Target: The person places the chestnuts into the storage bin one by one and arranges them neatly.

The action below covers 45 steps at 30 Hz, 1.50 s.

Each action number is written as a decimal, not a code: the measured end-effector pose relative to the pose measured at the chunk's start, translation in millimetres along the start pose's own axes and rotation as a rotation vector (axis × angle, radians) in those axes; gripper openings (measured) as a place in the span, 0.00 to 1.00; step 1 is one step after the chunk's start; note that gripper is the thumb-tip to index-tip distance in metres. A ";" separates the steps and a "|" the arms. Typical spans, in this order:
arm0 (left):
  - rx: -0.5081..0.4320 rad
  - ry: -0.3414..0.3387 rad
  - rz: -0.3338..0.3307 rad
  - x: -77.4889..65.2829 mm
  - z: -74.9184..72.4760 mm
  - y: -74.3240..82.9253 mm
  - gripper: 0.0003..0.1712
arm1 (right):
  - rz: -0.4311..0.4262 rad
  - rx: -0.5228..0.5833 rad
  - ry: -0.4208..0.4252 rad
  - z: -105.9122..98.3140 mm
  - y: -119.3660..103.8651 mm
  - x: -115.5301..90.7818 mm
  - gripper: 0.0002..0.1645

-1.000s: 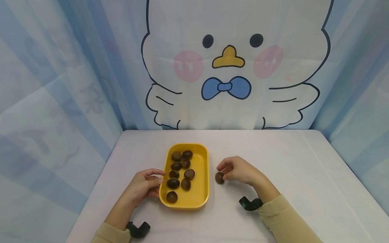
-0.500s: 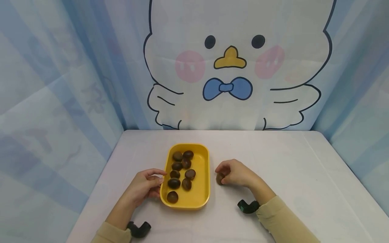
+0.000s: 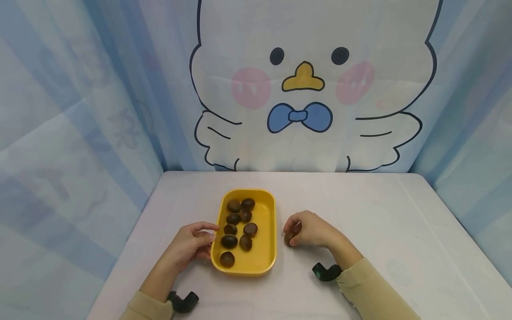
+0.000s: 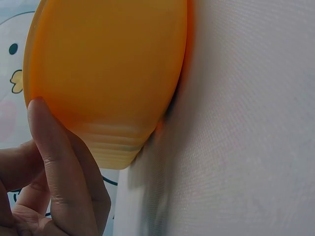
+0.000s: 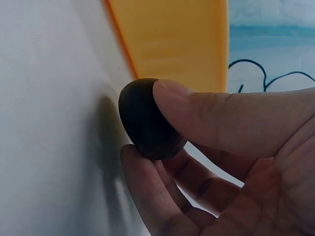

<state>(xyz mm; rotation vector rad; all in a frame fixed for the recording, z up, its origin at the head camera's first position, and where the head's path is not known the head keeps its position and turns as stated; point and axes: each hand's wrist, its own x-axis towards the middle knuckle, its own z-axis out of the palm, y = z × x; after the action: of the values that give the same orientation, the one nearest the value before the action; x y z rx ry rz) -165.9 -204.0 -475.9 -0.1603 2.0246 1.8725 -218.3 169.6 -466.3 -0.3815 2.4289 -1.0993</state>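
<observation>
In the head view a yellow tray point(image 3: 266, 255) stands on the table, with several brown chestnuts point(image 3: 229, 241) lying mostly along its left side. My left hand point(image 3: 190, 244) rests against the tray's left edge with relaxed fingers; a fingertip point(image 4: 40, 110) touches the rim in the left wrist view. Right of the tray, my right hand point(image 3: 312, 230) holds one dark, rounded chestnut point(image 5: 145, 118) between thumb and fingers, close over the table. Part of that chestnut is hidden by the thumb.
The white table point(image 3: 360, 209) extends around the tray and right hand. Behind it hangs a curtain point(image 3: 248, 146) printed with a cartoon bird. A black curved piece point(image 3: 183, 302) sits at the left wrist, another point(image 3: 326, 272) at the right.
My right hand has lowered slightly and moved a little left, its fingers closing round the chestnut beside the tray. The left hand and tray keep their places.
</observation>
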 end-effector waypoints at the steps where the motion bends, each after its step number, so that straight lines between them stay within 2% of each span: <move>1: 0.001 0.000 0.001 0.0 -0.1 -0.1 0.23 | -0.002 0.000 0.002 -1.1 -2.0 -1.0 0.17; 15: 0.005 -0.007 0.010 -0.4 -0.6 -0.8 0.23 | -0.096 -0.032 0.048 -12.9 -29.4 -5.4 0.16; 25: -0.003 -0.018 0.009 -1.5 -1.0 1.2 0.23 | -0.190 -0.033 0.030 -12.6 -50.6 -1.1 0.16; 30: -0.009 -0.018 0.005 -1.3 -1.5 1.7 0.22 | -0.196 -0.028 0.010 -4.4 -62.6 2.2 0.15; 36: -0.008 -0.015 0.003 -1.8 -1.2 1.8 0.22 | -0.230 -0.062 -0.036 15.4 -76.2 7.7 0.15; 45: -0.004 -0.021 0.009 -1.6 -2.0 0.7 0.23 | -0.267 -0.080 -0.097 37.9 -86.9 12.8 0.16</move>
<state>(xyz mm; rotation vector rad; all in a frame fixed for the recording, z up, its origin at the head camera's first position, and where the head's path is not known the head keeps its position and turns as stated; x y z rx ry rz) -165.1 -206.1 -474.6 -0.1323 2.0110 1.8765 -204.6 84.0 -425.9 -0.7854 2.3887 -1.0643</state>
